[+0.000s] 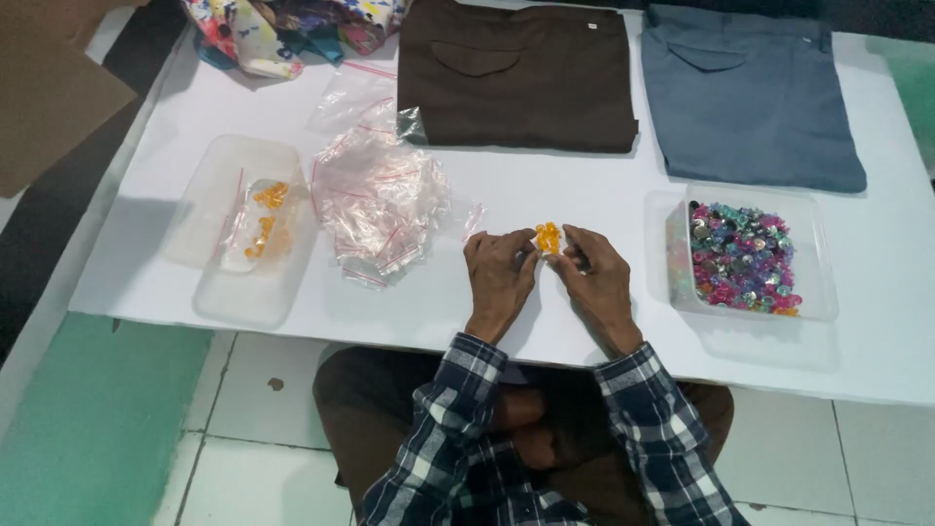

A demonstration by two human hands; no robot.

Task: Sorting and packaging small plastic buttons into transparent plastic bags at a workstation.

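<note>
Both hands meet near the middle of the white tabletop point(584, 185), close to its near edge. The left hand point(499, 271) and the right hand point(596, 275) face each other, and their fingers pinch a small clear bag of orange beads point(548, 237) between them, held just above the surface. The fingertips of both hands press together on the bag's edges; the other fingers curl under.

Just left of the hands lies a loose heap of empty clear zip bags point(380, 200) with red seal strips. Farther left, toward the left edge, stands a clear plastic tray point(209, 195) that holds a few bags already filled with orange beads point(268, 214). Toward the right edge, near the right hand, a second clear tray point(813, 253) is filled with mixed coloured beads point(742, 258) in pink, purple, green and silver.

Along the far edge lie a folded brown garment point(516, 78) and a folded grey-blue garment point(750, 93), side by side, with a patterned cloth point(282, 29) at the far left corner. The person wears checked sleeves point(458, 429).
</note>
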